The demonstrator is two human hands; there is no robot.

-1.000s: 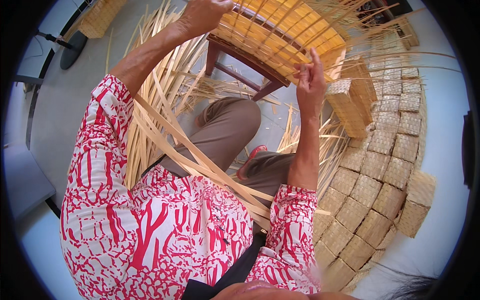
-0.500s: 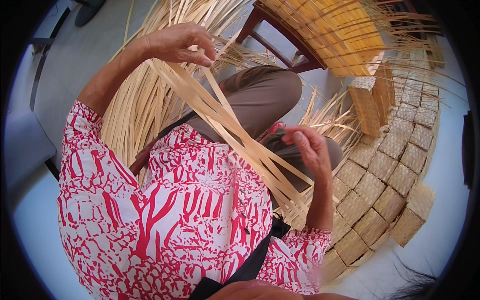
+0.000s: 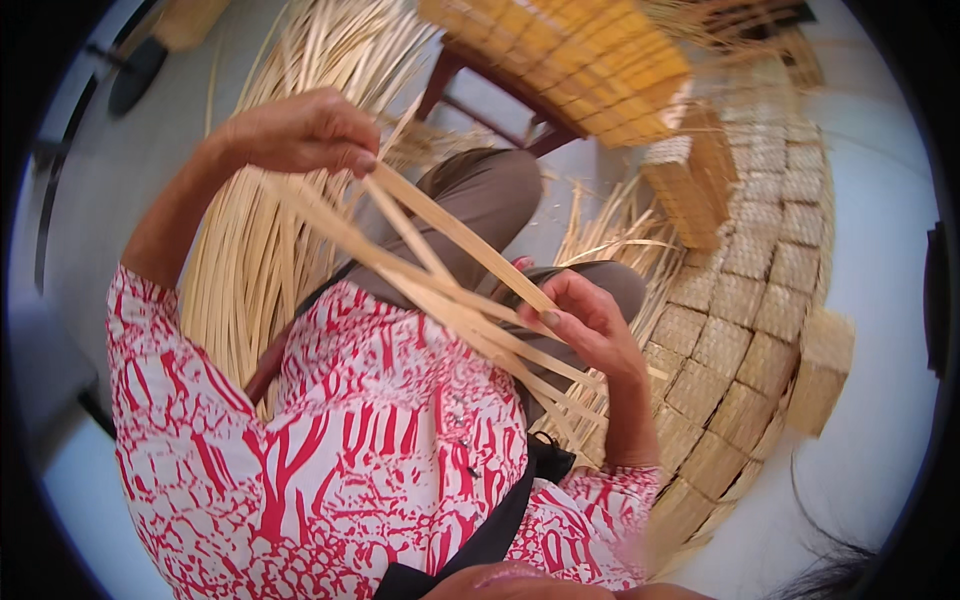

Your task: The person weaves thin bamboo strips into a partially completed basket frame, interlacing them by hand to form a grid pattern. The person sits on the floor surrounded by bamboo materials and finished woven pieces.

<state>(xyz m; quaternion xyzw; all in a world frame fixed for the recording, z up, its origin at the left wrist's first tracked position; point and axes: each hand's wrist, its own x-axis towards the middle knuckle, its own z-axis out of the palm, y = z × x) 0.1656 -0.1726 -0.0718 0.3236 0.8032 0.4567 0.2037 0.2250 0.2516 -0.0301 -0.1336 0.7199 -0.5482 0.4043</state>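
Weaving workshop: cane strips [image 3: 240,250], stacked woven baskets [image 3: 745,300].

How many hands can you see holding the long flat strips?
2. The left hand grips the strips at their upper end, raised above the lap. The right hand pinches the same strips lower down, near the knee. No other hands show.

Loose heap of pale straw-coloured strips [image 3: 250,270]: fanned across the grey floor [image 3: 90,200], at the person's left.
Woven yellow panel [image 3: 570,50]: lies atop a dark red wooden frame [image 3: 480,105], at the top of the view.
Small woven boxes [image 3: 740,330]: tan, square, stacked in curved rows on the right, touching one another. One taller woven box [image 3: 690,185] stands beside the stack's upper end; another [image 3: 820,370] sits just off its right edge.
Red-and-white patterned shirt [image 3: 330,450]; grey-brown trousers [image 3: 490,200].
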